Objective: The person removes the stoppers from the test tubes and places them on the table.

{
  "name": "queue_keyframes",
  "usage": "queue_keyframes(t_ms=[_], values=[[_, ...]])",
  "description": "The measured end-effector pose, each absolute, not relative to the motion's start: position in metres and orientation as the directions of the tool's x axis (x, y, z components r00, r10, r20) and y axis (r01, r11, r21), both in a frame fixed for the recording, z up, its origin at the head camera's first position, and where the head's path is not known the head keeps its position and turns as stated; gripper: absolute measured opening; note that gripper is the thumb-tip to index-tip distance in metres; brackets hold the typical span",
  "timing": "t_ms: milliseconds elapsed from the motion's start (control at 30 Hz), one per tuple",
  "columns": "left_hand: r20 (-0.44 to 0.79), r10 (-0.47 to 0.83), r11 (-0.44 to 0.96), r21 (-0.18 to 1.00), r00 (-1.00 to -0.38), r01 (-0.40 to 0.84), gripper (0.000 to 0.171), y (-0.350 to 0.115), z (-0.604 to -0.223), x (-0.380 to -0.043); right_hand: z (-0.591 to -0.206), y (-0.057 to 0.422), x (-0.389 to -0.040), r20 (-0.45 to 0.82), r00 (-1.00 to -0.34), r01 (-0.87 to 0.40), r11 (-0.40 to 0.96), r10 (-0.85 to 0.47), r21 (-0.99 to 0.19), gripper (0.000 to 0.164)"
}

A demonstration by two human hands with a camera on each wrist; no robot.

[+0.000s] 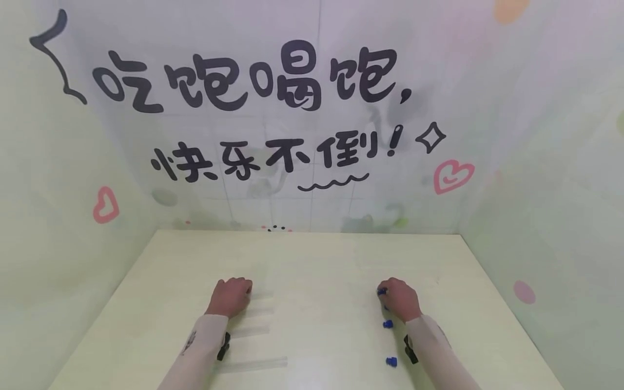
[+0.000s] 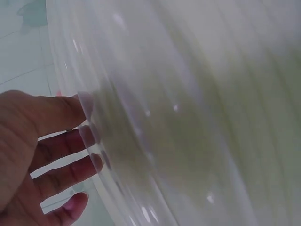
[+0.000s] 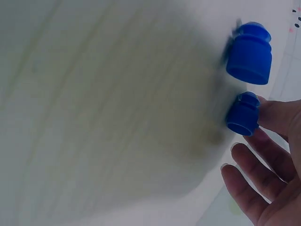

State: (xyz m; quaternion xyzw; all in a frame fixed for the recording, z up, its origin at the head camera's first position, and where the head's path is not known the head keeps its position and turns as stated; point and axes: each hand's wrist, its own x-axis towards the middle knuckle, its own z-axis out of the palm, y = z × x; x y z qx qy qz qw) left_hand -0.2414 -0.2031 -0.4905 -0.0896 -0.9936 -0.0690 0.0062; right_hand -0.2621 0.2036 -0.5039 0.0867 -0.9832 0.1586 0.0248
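Note:
On the left of the table, my left hand [image 1: 229, 297] is at the end of the farthest of several clear tubes [image 1: 252, 364]. In the left wrist view its thumb and fingers [image 2: 70, 113] pinch the end of a transparent tube [image 2: 96, 122], though the see-through walls blur the contact. On the right, my right hand [image 1: 401, 299] pinches a small blue cap [image 3: 243, 115] between thumb and index finger, low at the tabletop. The other fingers [image 3: 256, 174] are spread loosely. Another blue cap [image 3: 250, 54] stands beside it, nearer the camera.
More blue caps [image 1: 391, 361] lie in a column on the right, nearer me. The pale table [image 1: 331, 303] is enclosed by a back wall [image 1: 292, 211] with black lettering and by side walls [image 1: 560, 216]. Black straps [image 1: 411, 349] show at both wrists.

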Motion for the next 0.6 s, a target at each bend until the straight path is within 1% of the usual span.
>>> queue_keyframes(t_ms=[133,267,300,467,600], values=[[0.029,0.178,0.973,0.145,-0.984,0.18,0.012,-0.203,-0.4931,-0.2404,-0.5049,0.2029,-0.2607,0.056,-0.986,-0.169,0.929,-0.159,-0.33,0.013],[0.022,0.176,0.973,0.149,-0.984,0.177,0.008,-0.2035,-0.4912,-0.2392,-0.5025,0.2009,-0.2602,0.029,-0.988,-0.15,0.93,-0.149,-0.335,0.018],[0.017,0.174,0.972,0.156,-0.985,0.175,0.01,-0.2037,-0.4903,-0.2387,-0.502,0.2003,-0.2601,0.027,-0.989,-0.147,0.931,-0.147,-0.334,0.021],[-0.01,0.16,0.968,0.197,-0.987,0.155,0.032,-0.2054,-0.4901,-0.2367,-0.5006,0.1981,-0.2615,0.044,-0.987,-0.161,0.931,-0.155,-0.329,0.033],[0.02,0.158,0.96,0.23,-0.987,0.158,0.047,-0.204,-0.4918,-0.2343,-0.4988,0.1969,-0.262,0.065,-0.986,-0.168,0.93,-0.155,-0.327,0.046]])
